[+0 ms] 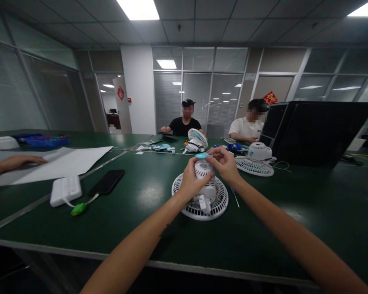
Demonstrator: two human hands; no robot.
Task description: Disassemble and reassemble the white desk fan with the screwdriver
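Note:
A white electric fan [221, 200] lies on its round grille in front of me, its motor housing [204, 168] pointing up. My left hand [194, 179] is closed around the housing from the left, thumb across its near side. Over the top of the housing sits a small turquoise rounded piece [202, 156], which the fingertips of my right hand [225, 164] pinch at its right edge. Whether the piece touches the housing all round cannot be seen. A white block-shaped part [205, 204] rests against the near side of the fan. A thin screwdriver [235, 197] lies just right of the grille.
A second fan [254, 166] and a large black monitor [319, 134] stand right. Another fan [196, 141] and turquoise parts [164, 147] lie farther back. Left are a phone [107, 182], white power bank [66, 190], paper [67, 163] and another person's hand [26, 161]. Two people sit opposite.

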